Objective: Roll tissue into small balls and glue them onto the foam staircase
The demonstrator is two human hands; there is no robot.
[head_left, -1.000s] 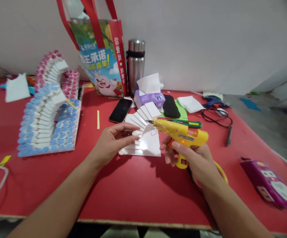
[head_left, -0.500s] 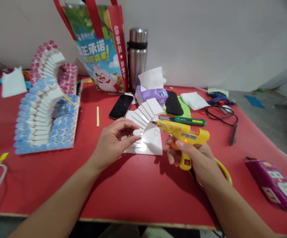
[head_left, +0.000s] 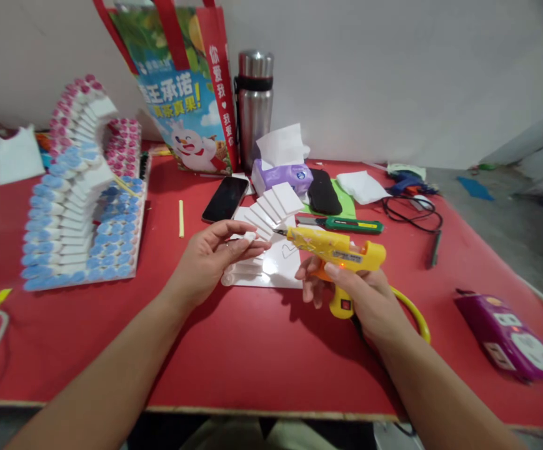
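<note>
My left hand [head_left: 199, 265] pinches a small white piece [head_left: 249, 236] between thumb and fingers; its exact kind is not clear. In my right hand [head_left: 372, 297] is a yellow hot glue gun [head_left: 332, 245], gripped by its handle, with an orange light showing. Its metal nozzle points left, close to the left fingertips. Below the hands lies a shiny white board [head_left: 283, 276] with a pencil-like outline on it. White flat pieces [head_left: 278, 205] stand on the board in a fan shape, partly hidden by my left hand.
A flower-covered blue and pink model [head_left: 79, 212] stands at left. Behind are a printed bag [head_left: 187, 94], a steel flask [head_left: 255, 112], a purple tissue pack [head_left: 283, 178] and a phone [head_left: 225, 199]. A green utility knife [head_left: 353, 225] and a purple power strip [head_left: 510, 337] lie right.
My left hand has turned the small white piece and its fingers have stretched out a little. The glue gun still points left near it. The whole view has shifted slightly.
</note>
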